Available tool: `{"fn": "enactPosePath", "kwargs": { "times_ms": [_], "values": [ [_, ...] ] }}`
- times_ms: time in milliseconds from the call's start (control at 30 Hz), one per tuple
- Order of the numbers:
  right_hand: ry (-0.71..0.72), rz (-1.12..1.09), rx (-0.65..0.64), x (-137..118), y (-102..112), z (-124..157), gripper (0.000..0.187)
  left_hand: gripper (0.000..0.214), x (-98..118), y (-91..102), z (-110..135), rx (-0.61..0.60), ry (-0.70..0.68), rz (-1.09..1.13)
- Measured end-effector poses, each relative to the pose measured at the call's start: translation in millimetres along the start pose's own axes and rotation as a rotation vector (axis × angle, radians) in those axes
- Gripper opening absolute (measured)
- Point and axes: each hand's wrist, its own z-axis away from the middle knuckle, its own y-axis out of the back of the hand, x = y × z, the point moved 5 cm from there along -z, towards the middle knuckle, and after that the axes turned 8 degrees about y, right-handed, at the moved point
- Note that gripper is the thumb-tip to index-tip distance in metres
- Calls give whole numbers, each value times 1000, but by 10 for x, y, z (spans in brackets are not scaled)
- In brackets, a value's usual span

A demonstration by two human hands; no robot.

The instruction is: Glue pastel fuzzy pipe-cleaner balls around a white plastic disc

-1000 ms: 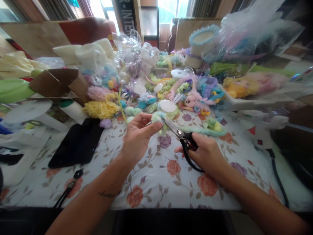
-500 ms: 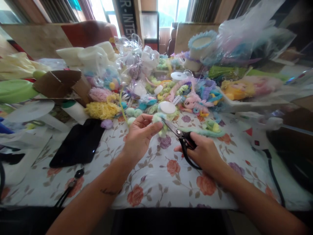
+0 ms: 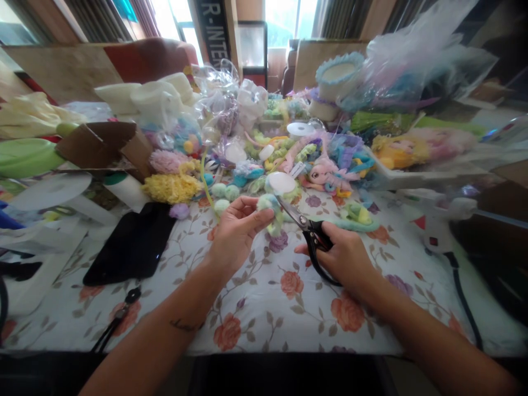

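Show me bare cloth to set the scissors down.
Bare tablecloth lies at the near edge between the forearms, and between the left hand and the phone. A smaller patch lies between the right hand and the glue gun. Beyond the scissors and fuzzy piece, the craft pile is crowded.

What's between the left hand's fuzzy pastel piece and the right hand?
Black-handled scissors, blades reaching from the right hand to the fuzzy pastel piece; head view.

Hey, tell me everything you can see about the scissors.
The scissors have black looped handles and slim silvery metal blades joined at a pivot. The right hand holds them by the handles, above the floral tablecloth. They point leftward and away, tips meeting the pale fuzzy piece pinched in the left hand. How far the blades gape is unclear.
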Motion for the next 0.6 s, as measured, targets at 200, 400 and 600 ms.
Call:
{"fn": "enactPosePath", "kwargs": {
  "times_ms": [200, 400, 600],
  "values": [
    [-72, -10, -32, 44, 6, -38, 44, 27, -4, 95, -95, 72, 0, 43],
    [-54, 125, -77, 74, 32, -84, 42, 31, 41, 311, -236, 241, 15, 83],
    [-6, 310, -141, 118, 49, -108, 35, 33, 144, 342, -225, 215, 59, -486]
  ]
}}
